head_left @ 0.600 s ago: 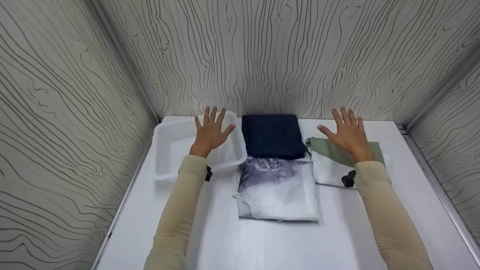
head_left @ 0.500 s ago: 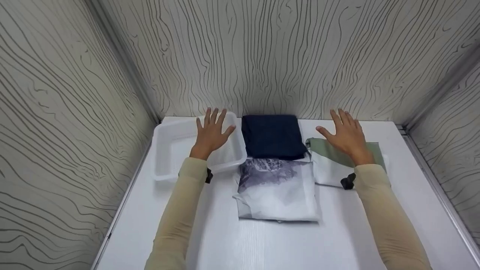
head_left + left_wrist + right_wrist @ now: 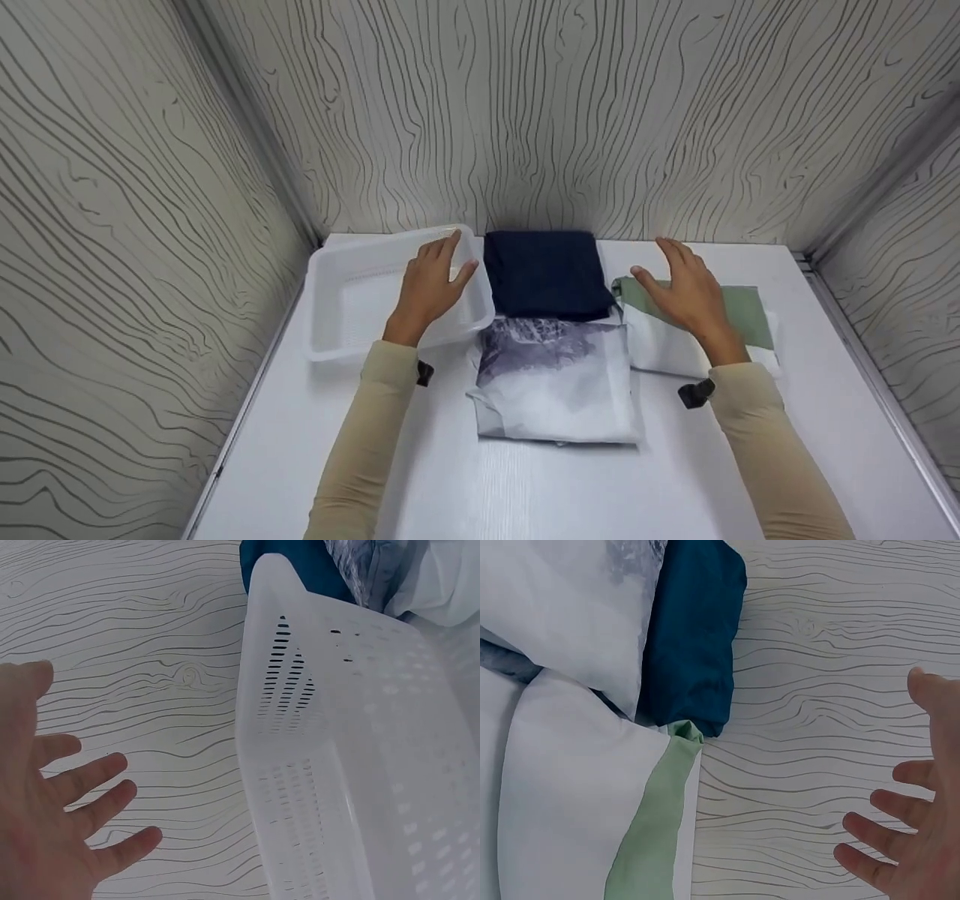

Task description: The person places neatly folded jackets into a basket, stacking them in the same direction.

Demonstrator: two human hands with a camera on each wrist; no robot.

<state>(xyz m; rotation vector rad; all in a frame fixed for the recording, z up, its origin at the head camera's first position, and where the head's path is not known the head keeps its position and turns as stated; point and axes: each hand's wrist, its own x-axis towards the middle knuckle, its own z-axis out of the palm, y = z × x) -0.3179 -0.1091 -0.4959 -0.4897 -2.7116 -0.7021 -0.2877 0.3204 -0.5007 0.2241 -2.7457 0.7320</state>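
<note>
My left hand (image 3: 429, 289) hovers above the white plastic basket (image 3: 324, 300), its fingers loosely extended and holding nothing. In the left wrist view the same hand is apart from the basket's perforated wall (image 3: 289, 690). On the other side, my right hand (image 3: 688, 296) hangs over a folded green-and-white cloth (image 3: 742, 311), also holding nothing. Between the hands lies a folded navy cloth (image 3: 547, 274), near the back wall. Closer to me is a folded white cloth with a purple-grey print (image 3: 559, 390), its upper edge meeting the navy one.
The white table (image 3: 495, 495) is enclosed by wood-grain patterned panels (image 3: 540, 112) at the back and both sides. Metal framing (image 3: 870, 352) runs along the table's right edge. A small black camera sits on each wrist, such as the right wrist camera (image 3: 696, 393).
Both hands have drawn back slightly toward me, and their spread fingers have come closer together and relaxed. The basket and folded cloths have stayed put.
</note>
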